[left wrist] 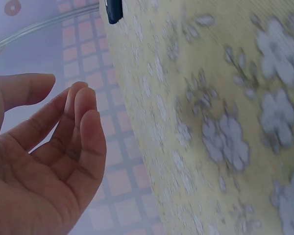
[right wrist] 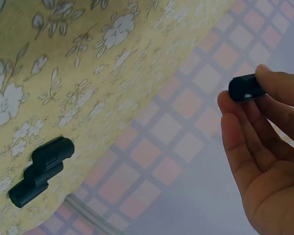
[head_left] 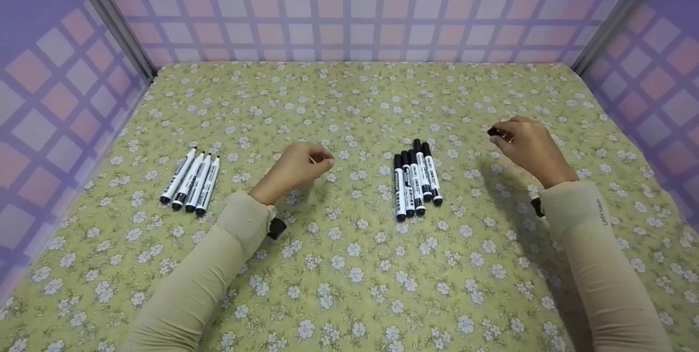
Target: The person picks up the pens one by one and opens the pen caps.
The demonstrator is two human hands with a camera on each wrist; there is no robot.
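Note:
In the head view my right hand (head_left: 531, 144) is raised above the cloth on the right. Its thumb and fingers pinch a small black marker cap (right wrist: 246, 88). Three more black caps (right wrist: 53, 154) lie side by side on the cloth in the right wrist view. My left hand (head_left: 299, 166) hovers between two groups of markers, fingers loosely bent, holding nothing. To its left lie several uncapped white markers (head_left: 191, 183), tips pointing away from me. Several capped white markers (head_left: 415, 183) lie close together between the hands, black caps at the far end.
A yellow-green floral cloth (head_left: 338, 286) covers the table. Checked purple panels stand behind it (head_left: 349, 13) and at both sides, with grey posts (head_left: 109, 19) at the corners. A dark object (left wrist: 114, 11) shows at the top of the left wrist view.

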